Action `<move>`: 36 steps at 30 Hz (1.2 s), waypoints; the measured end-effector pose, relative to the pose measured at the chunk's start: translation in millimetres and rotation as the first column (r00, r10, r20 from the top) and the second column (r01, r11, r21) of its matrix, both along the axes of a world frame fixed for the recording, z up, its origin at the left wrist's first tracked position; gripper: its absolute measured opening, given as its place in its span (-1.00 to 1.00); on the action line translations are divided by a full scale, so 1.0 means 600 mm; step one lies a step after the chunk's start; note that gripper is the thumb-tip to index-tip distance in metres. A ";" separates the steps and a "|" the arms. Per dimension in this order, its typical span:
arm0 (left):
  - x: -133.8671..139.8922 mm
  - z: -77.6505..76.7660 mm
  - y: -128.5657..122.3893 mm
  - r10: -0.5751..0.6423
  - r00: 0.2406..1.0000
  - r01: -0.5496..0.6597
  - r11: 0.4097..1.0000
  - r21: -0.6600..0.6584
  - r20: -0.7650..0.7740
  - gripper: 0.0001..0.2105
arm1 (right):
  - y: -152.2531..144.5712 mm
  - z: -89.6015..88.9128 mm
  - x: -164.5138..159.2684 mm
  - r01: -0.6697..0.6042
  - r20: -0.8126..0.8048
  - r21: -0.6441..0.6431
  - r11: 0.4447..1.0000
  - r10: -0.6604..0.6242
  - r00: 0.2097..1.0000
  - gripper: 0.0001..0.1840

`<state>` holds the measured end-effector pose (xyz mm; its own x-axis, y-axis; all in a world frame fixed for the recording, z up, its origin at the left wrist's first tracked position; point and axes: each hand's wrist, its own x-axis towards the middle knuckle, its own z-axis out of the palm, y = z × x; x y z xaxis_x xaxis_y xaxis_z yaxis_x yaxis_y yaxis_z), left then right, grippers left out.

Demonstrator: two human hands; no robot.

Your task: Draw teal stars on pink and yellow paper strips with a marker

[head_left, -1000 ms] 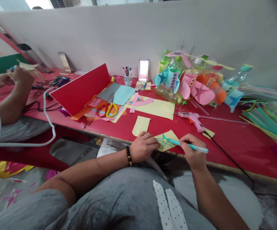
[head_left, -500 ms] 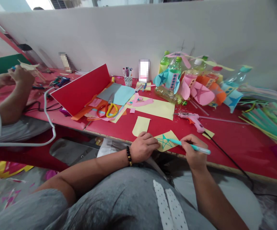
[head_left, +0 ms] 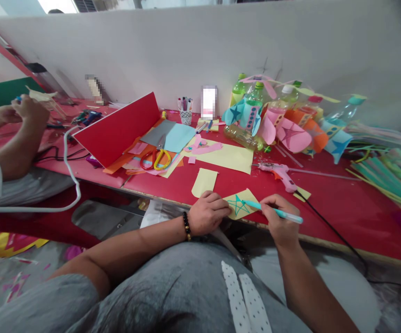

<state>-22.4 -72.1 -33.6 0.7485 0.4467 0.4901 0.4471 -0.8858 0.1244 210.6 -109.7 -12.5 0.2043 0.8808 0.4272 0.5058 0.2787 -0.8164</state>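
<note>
My right hand (head_left: 282,219) is closed around a turquoise marker (head_left: 253,205). The marker's tip touches a small pale-yellow paper piece (head_left: 248,195) near the table's front edge, at a green star drawn on it. Curled at the left edge of that paper, my left hand (head_left: 208,213) holds it against the table; its fingertips are partly hidden. Just beyond my left hand lies another yellow paper piece (head_left: 204,181) with a rounded end. Past the marker hand rests a pink glue gun (head_left: 278,173).
Scissors (head_left: 159,158) lie on coloured paper sheets beside a red board (head_left: 124,134). A pen cup (head_left: 185,116) stands at the back. Decorated bottles (head_left: 254,99) and pipe cleaners (head_left: 391,171) occupy the right. At far left, another person's hands (head_left: 30,108) hold a wooden model.
The marker's tip has shifted slightly left along the star's upper right side, my right hand moving with it. My left hand stays in place.
</note>
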 end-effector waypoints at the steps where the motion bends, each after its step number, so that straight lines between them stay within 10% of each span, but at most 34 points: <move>1: 0.000 -0.001 0.000 0.001 1.000 -0.001 1.000 0.002 0.002 -0.76 | 0.000 0.000 0.000 -0.004 0.003 0.000 1.000 0.004 1.000 -0.89; 36: 0.017 0.014 -0.007 0.108 0.994 -0.109 0.992 -0.065 -0.022 -0.68 | 0.005 -0.018 -0.004 -0.118 -0.382 -0.140 0.983 0.057 0.923 -0.83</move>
